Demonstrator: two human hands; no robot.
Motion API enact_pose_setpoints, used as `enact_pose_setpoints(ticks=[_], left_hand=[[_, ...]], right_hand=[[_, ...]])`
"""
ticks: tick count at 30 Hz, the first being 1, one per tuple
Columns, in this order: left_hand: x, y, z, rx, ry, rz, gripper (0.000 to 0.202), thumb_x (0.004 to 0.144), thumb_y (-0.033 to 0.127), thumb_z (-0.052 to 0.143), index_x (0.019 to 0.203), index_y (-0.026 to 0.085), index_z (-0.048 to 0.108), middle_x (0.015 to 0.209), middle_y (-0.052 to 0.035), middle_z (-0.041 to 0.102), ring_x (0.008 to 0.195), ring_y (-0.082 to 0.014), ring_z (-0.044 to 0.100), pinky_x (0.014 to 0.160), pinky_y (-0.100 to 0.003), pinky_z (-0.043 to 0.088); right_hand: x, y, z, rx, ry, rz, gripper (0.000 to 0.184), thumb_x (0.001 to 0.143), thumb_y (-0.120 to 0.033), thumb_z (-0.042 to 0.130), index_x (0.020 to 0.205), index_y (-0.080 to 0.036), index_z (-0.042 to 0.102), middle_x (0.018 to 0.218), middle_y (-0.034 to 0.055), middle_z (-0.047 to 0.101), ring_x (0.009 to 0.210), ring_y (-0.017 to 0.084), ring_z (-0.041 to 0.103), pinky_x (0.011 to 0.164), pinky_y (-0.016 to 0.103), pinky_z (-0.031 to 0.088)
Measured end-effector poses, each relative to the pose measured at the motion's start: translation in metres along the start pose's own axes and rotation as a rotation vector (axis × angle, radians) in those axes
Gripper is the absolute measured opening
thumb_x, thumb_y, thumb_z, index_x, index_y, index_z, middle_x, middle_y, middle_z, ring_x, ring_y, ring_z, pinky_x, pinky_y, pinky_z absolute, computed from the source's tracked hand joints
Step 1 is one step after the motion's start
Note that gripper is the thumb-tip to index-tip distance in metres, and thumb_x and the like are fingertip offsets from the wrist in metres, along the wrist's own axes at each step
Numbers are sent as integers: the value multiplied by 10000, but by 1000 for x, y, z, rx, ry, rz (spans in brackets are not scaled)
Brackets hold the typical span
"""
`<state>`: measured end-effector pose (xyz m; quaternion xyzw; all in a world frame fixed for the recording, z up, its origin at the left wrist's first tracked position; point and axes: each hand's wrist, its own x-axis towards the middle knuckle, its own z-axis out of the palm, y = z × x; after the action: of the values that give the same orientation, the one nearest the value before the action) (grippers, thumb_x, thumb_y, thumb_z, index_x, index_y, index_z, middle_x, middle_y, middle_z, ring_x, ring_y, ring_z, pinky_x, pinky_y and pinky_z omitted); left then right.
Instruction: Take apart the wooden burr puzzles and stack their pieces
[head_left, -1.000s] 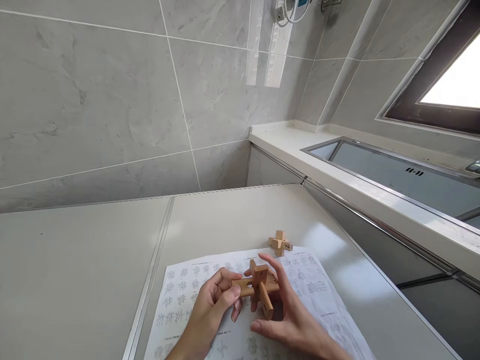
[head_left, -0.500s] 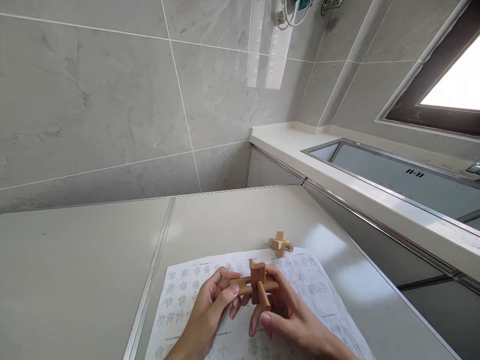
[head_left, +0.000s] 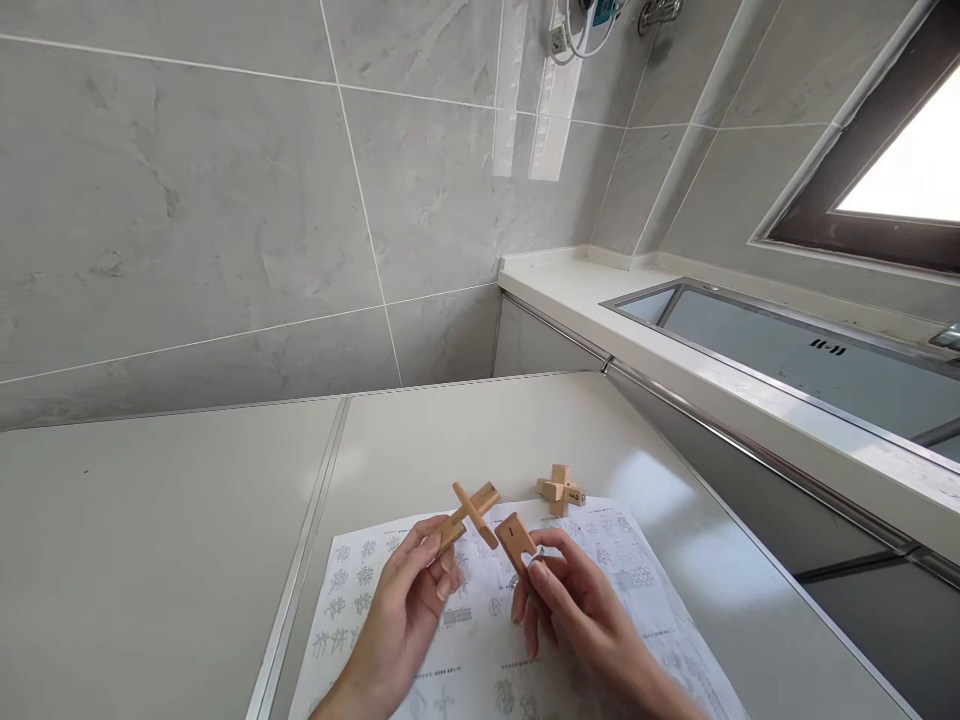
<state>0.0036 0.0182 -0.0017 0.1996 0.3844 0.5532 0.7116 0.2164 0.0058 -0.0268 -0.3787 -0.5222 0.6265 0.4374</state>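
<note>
My left hand [head_left: 401,612] pinches a slotted wooden puzzle piece [head_left: 452,533] by its near end. A slim wooden stick [head_left: 475,517] crosses that piece at an angle, seemingly seated in its slot. Between the thumb and fingers of my right hand [head_left: 585,605] is another wooden puzzle piece [head_left: 513,537], with a small dark mark near its upper end and a pale notch by the thumb. A narrow gap separates the two hands' pieces. Both hands are above a printed sheet [head_left: 349,555] covered with small puzzle diagrams.
Beyond the sheet's far edge sits an assembled wooden cross puzzle [head_left: 559,490] with a number on one end. The white tabletop [head_left: 450,430] has a metal seam [head_left: 304,550] at left. A counter with a sink [head_left: 787,340] runs along the right, below a window [head_left: 900,160].
The wooden assembly has come apart: the marked piece moved off with my right hand, while the slotted piece and stick stayed in my left, now tilted and shifted left.
</note>
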Motion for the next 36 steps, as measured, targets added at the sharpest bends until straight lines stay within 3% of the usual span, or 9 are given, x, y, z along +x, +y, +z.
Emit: enact_pose_setpoints(ticks=[3,8,12,20,28,31,33,36], left_hand=[[1,2,-1,-4,-85,6,274,910,323,800,1131,160,800,766,-5,564,641,-114,412,694,-274,452],[-3,4,0,101,-119,4,394,937,380,781,1279,185,771,748,-11,556,663,-135,442,720,-292,434],[-6,4,0,204,-118,1,444,932,441,788,1305,202,756,758,-30,584,702,-158,470,736,-315,415],[-8,4,1,265,-127,8,431,933,440,772,1293,204,754,764,-30,574,721,-177,460,721,-321,394],[-8,-2,-3,369,-154,-15,384,924,464,723,1160,166,776,708,-21,563,668,-170,438,672,-310,365],[-7,-3,-4,389,-142,-13,386,922,469,713,1147,161,771,661,-2,533,643,-164,417,662,-305,356],[-7,-4,-4,413,-159,-17,384,929,472,701,1145,160,767,636,9,521,625,-159,412,653,-301,346],[-7,-5,-5,468,-220,-22,377,930,482,697,1127,167,760,619,20,512,597,-150,410,631,-295,327]], right_hand=[[1,1,1,-289,35,-80,335,1120,-533,469,1041,-229,586,770,27,738,661,170,663,635,286,454],[1,6,3,-700,33,-203,318,1105,-443,493,906,-230,620,862,52,664,742,199,602,645,312,448],[2,6,4,-742,12,-251,274,1098,-374,521,886,-240,630,902,67,658,834,239,620,725,370,514],[5,8,1,-826,23,-270,158,1056,-269,595,909,-258,652,933,73,690,893,283,606,778,434,516],[6,5,-3,-730,108,-236,132,1064,-325,561,1011,-259,662,988,86,684,929,285,615,809,424,523],[3,-1,-8,-481,173,-198,272,1103,-470,482,1226,-278,631,1144,102,681,1008,281,637,918,443,543],[-1,-7,-10,-268,70,-143,453,1095,-590,457,1462,-334,520,1442,112,593,1191,295,627,1068,481,511],[-6,-10,-10,-130,-113,-147,948,897,-721,731,1652,-430,239,1700,94,341,1490,352,442,1233,552,365]])
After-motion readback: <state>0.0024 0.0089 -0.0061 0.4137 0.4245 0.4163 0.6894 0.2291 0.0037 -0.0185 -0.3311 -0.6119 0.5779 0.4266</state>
